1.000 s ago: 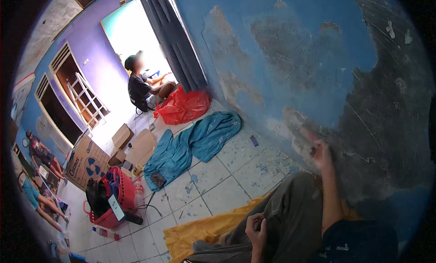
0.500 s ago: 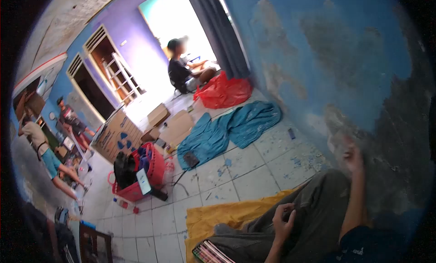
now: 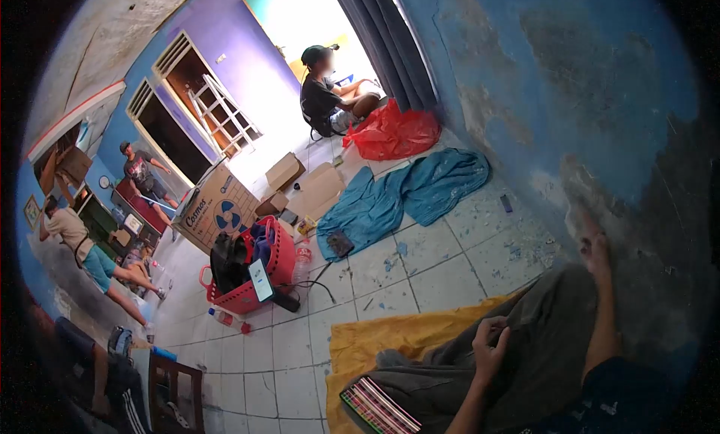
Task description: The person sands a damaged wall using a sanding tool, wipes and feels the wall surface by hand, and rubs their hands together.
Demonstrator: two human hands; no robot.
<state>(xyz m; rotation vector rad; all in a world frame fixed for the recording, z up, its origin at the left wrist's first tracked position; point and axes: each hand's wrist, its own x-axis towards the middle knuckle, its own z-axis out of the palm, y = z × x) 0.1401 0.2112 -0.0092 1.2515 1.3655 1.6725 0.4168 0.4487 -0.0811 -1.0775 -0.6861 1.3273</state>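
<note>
My right hand (image 3: 596, 255) is up against the patchy wall (image 3: 559, 190), its fingers curled together. Whatever they may hold is too small to make out. Over my lap, my left hand (image 3: 490, 350) is loosely bent, thumb apart from the fingers, with nothing visible in it. Grey-green trousers (image 3: 551, 318) cover my crossed legs. On them, at the lower edge, lies a flat set of coloured pencils (image 3: 381, 406), left of my left forearm. A yellow cloth (image 3: 356, 344) is spread beneath me.
Paint flakes (image 3: 529, 250) litter the tiles by the wall. A teal cloth (image 3: 442, 190), red plastic bag (image 3: 397, 132), red basket (image 3: 281, 265) with a phone (image 3: 260, 280), and cardboard box (image 3: 214, 209) stand or lie ahead. A person (image 3: 322, 96) sits by the doorway; others are at left.
The view has shifted, so the room appears farther right and slightly higher. My right hand stays at the wall and my left hand stays over my lap. More of the pencil set shows.
</note>
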